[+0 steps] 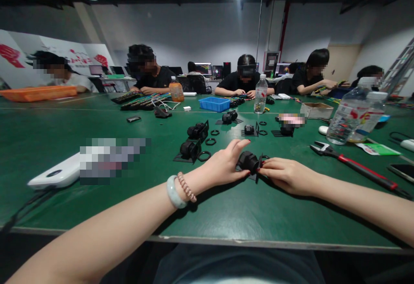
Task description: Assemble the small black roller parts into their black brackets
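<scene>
A black cable gland [248, 160] lies on its side in a black L-shaped bracket [259, 169], close in front of me on the green table. My left hand [228, 162] grips the gland from the left, thumb at its near side and index finger lifted above it; the other fingertips are hidden behind it. On the right, the fingers of my right hand [284, 174] pinch the bracket's upright plate. A black ring [265, 158] shows partly behind that hand. More bracketed glands [190, 149] with loose black rings [211, 141] lie just beyond my left hand.
An adjustable wrench [359, 169] with red-and-black handle lies right of my right arm, near water bottles [346, 115] and a phone [403, 171]. A white power bank [58, 174] with a cable lies left. Farther back are a blue bin [214, 104] and co-workers handling cables.
</scene>
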Tool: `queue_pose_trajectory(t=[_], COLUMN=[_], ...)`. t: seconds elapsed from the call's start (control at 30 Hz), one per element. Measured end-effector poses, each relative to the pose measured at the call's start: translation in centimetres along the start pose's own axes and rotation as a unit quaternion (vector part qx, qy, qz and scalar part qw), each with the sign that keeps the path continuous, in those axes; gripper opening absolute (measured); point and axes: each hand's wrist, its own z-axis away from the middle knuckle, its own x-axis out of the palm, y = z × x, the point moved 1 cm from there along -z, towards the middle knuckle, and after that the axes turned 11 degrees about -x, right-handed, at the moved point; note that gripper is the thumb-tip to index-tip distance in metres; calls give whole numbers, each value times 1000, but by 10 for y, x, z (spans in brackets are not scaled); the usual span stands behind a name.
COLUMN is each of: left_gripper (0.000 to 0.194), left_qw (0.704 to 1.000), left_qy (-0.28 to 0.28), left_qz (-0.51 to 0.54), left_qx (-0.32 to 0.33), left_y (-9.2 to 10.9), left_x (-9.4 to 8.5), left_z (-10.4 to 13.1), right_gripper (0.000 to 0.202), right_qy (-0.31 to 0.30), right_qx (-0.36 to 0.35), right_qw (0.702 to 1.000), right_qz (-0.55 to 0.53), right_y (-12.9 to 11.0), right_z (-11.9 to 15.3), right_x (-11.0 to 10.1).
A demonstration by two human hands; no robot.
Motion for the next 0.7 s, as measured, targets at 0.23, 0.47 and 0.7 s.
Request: queue_pose_trajectory(t=[0.23, 0.47, 0.7], left_gripper=[77, 78, 73], left_qw=[1000, 999, 999], left_qy=[-28, -45, -40], left_qz=[7, 14, 29], left_qx=[3, 3, 5], left_y=[-3, -3, -4], left_x=[3, 6, 7], left_z=[-2, -3, -4], right_gripper=[37, 37, 39], right_qy=[-15, -9, -15], right_qx=[13, 22, 30], right_qw=[999, 998, 997], right_qz=[-49, -63, -70], right_y=[11, 12, 12], right_z=[5, 6, 6], right_x=[2, 3, 4])
